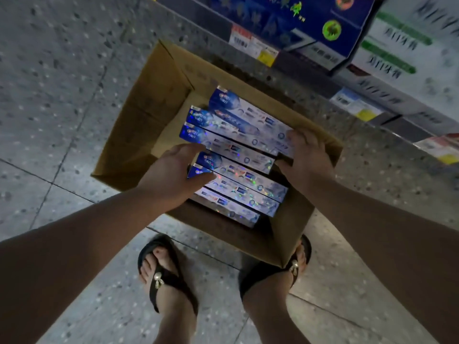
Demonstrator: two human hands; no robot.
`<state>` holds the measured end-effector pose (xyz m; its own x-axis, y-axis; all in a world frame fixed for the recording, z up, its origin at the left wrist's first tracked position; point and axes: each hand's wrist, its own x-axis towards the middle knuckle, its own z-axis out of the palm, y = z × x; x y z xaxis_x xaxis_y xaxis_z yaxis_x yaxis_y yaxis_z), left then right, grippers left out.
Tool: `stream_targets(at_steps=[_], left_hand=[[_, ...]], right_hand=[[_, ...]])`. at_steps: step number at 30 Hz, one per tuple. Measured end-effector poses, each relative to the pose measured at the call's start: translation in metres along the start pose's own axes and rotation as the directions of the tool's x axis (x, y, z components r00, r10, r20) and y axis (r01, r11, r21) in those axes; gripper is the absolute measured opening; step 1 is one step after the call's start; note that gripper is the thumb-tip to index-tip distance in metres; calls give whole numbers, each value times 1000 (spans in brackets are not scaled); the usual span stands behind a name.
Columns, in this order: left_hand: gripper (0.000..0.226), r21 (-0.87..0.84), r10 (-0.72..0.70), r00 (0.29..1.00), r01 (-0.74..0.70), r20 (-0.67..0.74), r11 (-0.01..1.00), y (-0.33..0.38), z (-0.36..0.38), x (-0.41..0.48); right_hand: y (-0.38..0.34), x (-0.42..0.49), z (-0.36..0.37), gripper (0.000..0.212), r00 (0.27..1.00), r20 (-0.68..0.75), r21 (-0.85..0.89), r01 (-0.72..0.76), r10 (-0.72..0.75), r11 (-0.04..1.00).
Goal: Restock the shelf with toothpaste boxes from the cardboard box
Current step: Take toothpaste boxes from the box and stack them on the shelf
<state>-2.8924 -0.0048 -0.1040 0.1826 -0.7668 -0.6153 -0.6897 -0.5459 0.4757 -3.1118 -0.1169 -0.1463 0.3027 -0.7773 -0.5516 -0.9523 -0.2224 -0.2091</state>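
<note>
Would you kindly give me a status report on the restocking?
Left grip, right grip holding toothpaste boxes by their ends. Inside cardboard box. Lift path clear.

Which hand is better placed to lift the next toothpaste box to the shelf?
Right, probably. The right hand grips the toothpaste boxes at the ends nearest the shelf; the left hand holds the far ends.
</note>
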Motion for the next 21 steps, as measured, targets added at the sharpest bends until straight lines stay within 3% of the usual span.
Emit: stream_targets(at_steps=[7,14,18,21], left_hand=[[60,-11,12,1000,-12,-15,1000,-14,6,29],[62,125,-18,1000,20,-22,992,-27,-6,49],[66,291,-33,999,37,-18,956,-34,-6,67],[68,380,-13,1000,8,12,925,-36,-1,87]], right_hand=[[-2,12,16,66,987,-135,-99,-103,89,990],[7,6,18,48,988,-98,277,-86,117,957],[16,-17,1,43,986,-161,312,8,44,950],[22,-28,-12,43,985,-163,290,-4,54,957]])
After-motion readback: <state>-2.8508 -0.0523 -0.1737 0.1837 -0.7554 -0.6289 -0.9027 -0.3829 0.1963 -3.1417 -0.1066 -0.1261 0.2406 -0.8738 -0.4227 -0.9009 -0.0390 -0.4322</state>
